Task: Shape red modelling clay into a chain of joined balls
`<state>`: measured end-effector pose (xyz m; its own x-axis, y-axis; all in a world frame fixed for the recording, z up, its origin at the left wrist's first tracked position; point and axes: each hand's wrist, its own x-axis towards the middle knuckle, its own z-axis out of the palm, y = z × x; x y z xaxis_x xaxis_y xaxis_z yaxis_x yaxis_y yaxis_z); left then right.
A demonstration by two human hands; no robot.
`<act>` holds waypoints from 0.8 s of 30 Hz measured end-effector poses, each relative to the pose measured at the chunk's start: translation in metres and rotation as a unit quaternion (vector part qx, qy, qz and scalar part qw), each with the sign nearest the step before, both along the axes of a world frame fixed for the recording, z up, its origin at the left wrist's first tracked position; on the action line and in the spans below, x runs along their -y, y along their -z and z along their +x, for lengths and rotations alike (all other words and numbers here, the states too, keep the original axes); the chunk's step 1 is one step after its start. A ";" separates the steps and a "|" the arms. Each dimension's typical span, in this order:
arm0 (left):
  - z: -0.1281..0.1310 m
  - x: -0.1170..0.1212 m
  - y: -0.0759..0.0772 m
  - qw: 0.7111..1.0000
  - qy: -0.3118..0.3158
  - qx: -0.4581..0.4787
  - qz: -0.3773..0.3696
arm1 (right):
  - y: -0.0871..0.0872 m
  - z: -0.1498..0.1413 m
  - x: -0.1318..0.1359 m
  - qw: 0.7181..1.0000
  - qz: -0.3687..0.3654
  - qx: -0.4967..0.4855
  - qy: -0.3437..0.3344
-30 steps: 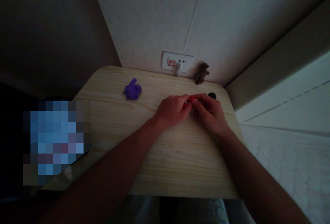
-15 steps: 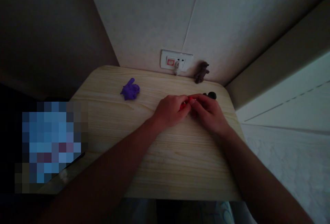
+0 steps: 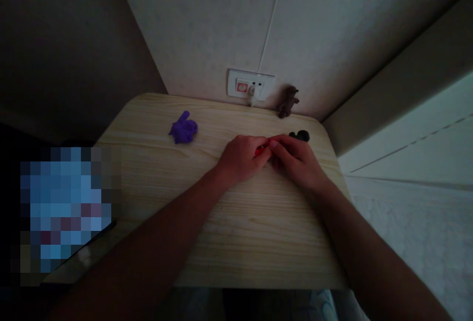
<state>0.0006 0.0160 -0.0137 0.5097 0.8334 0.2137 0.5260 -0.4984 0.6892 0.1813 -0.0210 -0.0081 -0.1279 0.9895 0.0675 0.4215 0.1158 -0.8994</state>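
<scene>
My left hand (image 3: 240, 158) and my right hand (image 3: 300, 159) meet fingertip to fingertip above the right half of the wooden table. Between their fingers is a small, bright red soft-looking piece (image 3: 259, 151), like modelling clay, mostly covered by the fingers. Both hands are closed on it, with the right thumb pressing at its top. Just beyond the right fingers lies a black lump (image 3: 303, 136), partly hidden. A purple, modelled-clay-like shape (image 3: 184, 129) with pointed corners rests to the left of my hands.
A dark brown small figure (image 3: 288, 102) leans by the wall at the table's back edge. Beside it, a wall socket (image 3: 250, 85) holds a clear plug. A pixelated blue screen-like area (image 3: 66, 203) is at the left edge of the wooden table (image 3: 266, 242).
The view has shifted slightly, moving the scene a little leftward. My fingers have closed further over the red piece, and slightly more of the black lump shows.
</scene>
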 end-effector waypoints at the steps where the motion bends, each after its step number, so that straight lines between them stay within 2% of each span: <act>1: 0.000 0.000 0.000 1.000 0.002 0.001 -0.003 | 0.000 0.000 0.000 1.000 0.000 -0.001 0.000; 24: -0.002 0.000 -0.001 1.000 -0.003 0.013 -0.017 | 0.000 0.000 -0.001 1.000 0.008 0.009 -0.008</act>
